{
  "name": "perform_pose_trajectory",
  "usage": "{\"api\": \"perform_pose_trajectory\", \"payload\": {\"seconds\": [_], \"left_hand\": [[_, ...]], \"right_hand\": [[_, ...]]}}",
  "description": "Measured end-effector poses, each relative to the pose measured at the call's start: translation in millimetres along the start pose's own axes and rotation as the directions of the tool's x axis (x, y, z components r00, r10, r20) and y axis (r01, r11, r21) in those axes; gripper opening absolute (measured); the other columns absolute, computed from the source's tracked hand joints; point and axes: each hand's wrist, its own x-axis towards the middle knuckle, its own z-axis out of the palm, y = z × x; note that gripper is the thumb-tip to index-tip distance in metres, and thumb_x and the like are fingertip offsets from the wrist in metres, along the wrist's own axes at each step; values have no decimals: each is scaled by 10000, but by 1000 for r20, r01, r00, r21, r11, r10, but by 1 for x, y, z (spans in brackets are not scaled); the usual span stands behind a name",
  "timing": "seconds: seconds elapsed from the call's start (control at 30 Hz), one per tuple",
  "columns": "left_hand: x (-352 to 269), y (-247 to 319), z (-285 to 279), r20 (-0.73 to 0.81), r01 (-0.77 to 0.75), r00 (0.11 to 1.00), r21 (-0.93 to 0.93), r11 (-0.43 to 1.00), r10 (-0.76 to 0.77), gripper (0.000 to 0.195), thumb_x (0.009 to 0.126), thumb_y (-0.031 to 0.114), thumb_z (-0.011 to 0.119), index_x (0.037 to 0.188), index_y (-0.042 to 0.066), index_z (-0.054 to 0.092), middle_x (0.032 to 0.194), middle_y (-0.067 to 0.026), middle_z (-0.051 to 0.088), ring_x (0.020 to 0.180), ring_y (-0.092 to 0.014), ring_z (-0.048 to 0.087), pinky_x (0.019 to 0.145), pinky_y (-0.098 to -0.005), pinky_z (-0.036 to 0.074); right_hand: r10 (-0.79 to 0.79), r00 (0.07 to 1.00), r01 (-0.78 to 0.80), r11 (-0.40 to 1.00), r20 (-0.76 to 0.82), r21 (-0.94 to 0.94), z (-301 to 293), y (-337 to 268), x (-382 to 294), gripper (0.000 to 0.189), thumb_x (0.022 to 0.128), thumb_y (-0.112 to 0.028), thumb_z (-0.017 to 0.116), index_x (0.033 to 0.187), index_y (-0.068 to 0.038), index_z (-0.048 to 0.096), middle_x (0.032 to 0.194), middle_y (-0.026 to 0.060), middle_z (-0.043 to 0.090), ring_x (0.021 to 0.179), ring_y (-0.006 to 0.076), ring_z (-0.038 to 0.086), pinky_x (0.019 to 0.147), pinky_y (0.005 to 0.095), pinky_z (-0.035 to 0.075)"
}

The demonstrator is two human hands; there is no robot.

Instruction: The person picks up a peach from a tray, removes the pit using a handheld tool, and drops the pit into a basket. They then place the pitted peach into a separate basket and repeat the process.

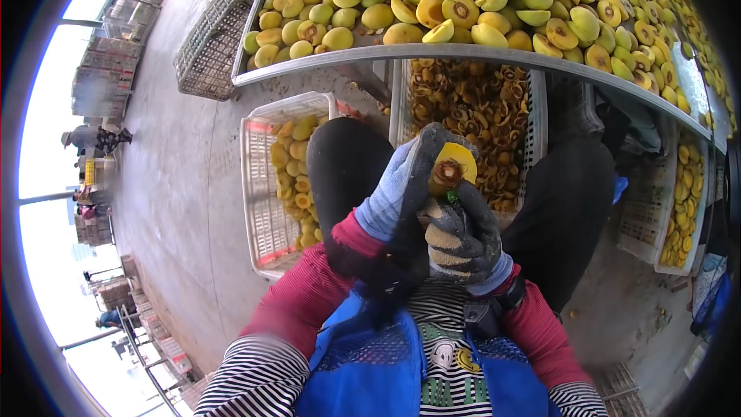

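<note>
My left hand (414,176), in a blue and dark coated work glove, grips a yellow fruit half (457,165) from its left and top. The cut face with a brown, fibrous centre is turned up. My right hand (466,237), gloved the same way, is closed around a small tool with a green part (451,196), which touches the fruit's lower edge. Most of the tool is hidden by the fingers. Below my hands, between my knees, a crate (537,127) holds brown fruit scraps (469,98).
A metal-edged table (359,54) heaped with halved yellow-green fruit (434,6) stands in front. A crate of fruit halves (255,197) is beside my left knee, another crate (642,214) at the right. An openwork plastic crate (211,49) stands at the table's left. People (95,138) are far left.
</note>
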Motion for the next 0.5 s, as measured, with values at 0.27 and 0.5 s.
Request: {"api": "perform_pose_trajectory", "payload": {"seconds": [0.27, 0.5], "left_hand": [[-3, 4, 5, 38, 181, 982, -478, 859, -186, 431, 878, 361, 533, 1122, 6, 528, 990, -106, 597, 961, -176, 576, 846, -342, 481], [-24, -15, -35, -3, -328, 720, 880, 344, 694, 425, 880, 259, 547, 1158, -49, 457, 1238, -172, 475, 1020, -235, 571, 870, -307, 489]], "right_hand": [[-36, 997, 41, 996, -68, 75, 4, 7, 4, 456, 937, -510, 332, 903, -73, 459, 509, -4, 425, 333, 53, 383, 289, 197, 344], [-193, 966, 189, 981, -173, -40, -12, -11, -7, 464, 958, -485, 295, 946, -87, 533, 547, -23, 352, 408, 65, 329, 354, 208, 299]]}}
